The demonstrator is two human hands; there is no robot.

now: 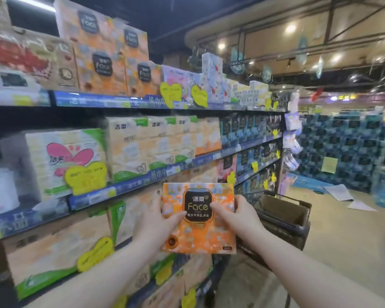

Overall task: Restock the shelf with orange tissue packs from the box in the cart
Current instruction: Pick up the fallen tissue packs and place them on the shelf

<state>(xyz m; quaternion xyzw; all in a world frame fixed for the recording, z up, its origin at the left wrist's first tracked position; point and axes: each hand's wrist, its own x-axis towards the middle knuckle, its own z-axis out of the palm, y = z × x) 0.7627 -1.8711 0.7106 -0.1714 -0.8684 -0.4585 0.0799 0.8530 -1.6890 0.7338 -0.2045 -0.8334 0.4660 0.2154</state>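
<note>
Orange, top shelf (98, 101), far left: I count several matching orange packs (102, 70) already stacked there, some two high, with what looks like room above the lower stacks. How many were placed in this job I cannot tell.

Middle shelves, left to centre: cream and green tissue bundles (129, 147) with yellow heart-shaped price tags (86, 177); not part of my task.

Left hand (156, 221): holds the left edge of the orange tissue pack (198, 218); thumb across the front, fingers (158, 205) curled behind, pinching the pack.

Orange tissue pack, centre: held upright in the air with its black label facing me, in front of the lower shelves and well below the top shelf where its kind sits. It touches no shelf.

Right hand (238, 216): grips the right edge; thumb pressed on the label, fingers wrapped round the side and back.

Cart (282, 221), just right of the pack: dark wire basket holding an open cardboard box (287, 210). The box's contents are hidden from here, so I cannot say how many packs remain.

Far right: a wall of blue packs (347, 147), and papers on the floor (342, 241).

Progress, in my judgement: midway through one cycle, pack out of the box, not yet shelved; the lift to the top shelf remains, then any further packs.
</note>
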